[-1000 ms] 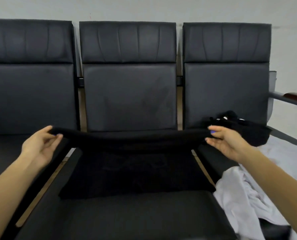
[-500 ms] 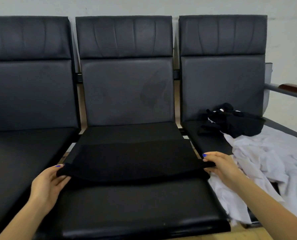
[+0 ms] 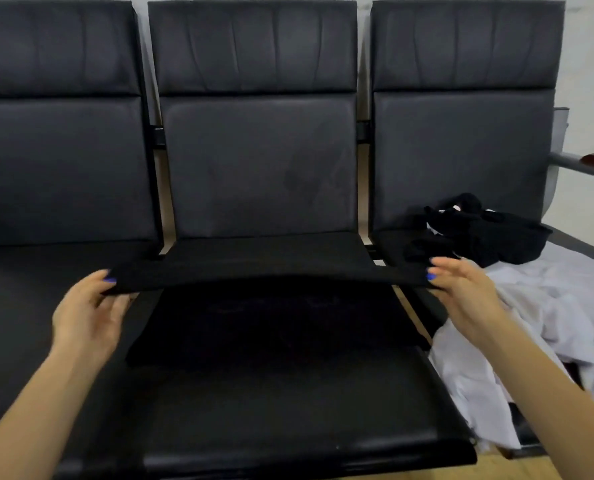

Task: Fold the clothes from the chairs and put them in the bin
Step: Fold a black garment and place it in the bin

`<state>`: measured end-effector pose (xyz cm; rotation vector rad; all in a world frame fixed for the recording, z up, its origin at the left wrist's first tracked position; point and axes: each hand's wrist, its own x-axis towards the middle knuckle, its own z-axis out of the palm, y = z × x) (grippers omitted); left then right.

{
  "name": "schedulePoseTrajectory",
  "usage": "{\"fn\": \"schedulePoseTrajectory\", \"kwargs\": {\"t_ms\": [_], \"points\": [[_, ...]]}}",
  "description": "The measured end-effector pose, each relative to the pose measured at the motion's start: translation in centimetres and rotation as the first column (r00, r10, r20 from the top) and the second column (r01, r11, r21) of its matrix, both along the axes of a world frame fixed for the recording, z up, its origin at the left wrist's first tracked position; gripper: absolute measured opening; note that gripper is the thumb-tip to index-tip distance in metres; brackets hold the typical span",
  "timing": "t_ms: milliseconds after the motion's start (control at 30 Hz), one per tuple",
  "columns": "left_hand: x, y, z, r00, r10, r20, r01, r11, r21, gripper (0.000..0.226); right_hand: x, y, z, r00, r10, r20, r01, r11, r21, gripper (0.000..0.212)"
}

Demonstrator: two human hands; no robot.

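A black garment [image 3: 271, 327] lies partly folded over the middle chair seat [image 3: 288, 420]. Its far edge is lifted and stretched taut between my hands. My left hand [image 3: 87, 310] pinches the left corner of that edge, thumb on top. My right hand [image 3: 461, 289] pinches the right corner. The lower part of the garment rests flat on the seat. No bin is in view.
A crumpled black garment [image 3: 479, 237] and a rumpled white one [image 3: 545, 323] lie on the right chair seat, the white one spilling over its front. The left chair [image 3: 56, 168] holds nothing. A metal armrest with a wooden top [image 3: 593, 161] is at far right.
Both hands have raised the garment's edge off the seat front and carried it up and toward the backrest, after bringing it down half a second earlier.
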<state>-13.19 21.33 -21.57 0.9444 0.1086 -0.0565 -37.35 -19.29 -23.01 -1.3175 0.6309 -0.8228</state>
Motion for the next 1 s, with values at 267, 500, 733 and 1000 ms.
{"fn": "schedulePoseTrajectory", "kwargs": {"t_ms": [267, 500, 733, 1000], "points": [[-1.9, 1.8, -4.9, 0.999, -0.049, -0.004, 0.044, 0.857, 0.514, 0.026, -1.2, 0.8, -2.9, 0.925, 0.093, -0.367, -0.12, 0.992, -0.049, 0.036], [-1.8, 2.2, -4.6, 0.998, 0.065, -0.014, -0.048, 0.85, 0.525, 0.044, -2.0, 2.4, -0.5, 0.971, 0.051, -0.232, -0.03, 0.995, 0.092, 0.031], [-1.6, 2.2, -5.0, 0.996, 0.085, 0.011, -0.071, 0.754, 0.653, 0.045, -2.4, 3.2, -0.5, 0.862, 0.135, -0.489, -0.132, 0.99, 0.041, 0.034], [-2.0, 0.7, -4.2, 0.991, -0.132, -0.014, 0.02, 0.044, 0.999, 0.092, 0.2, 3.3, -1.5, 0.654, 0.133, -0.744, -0.244, 0.969, -0.042, 0.027]]}}
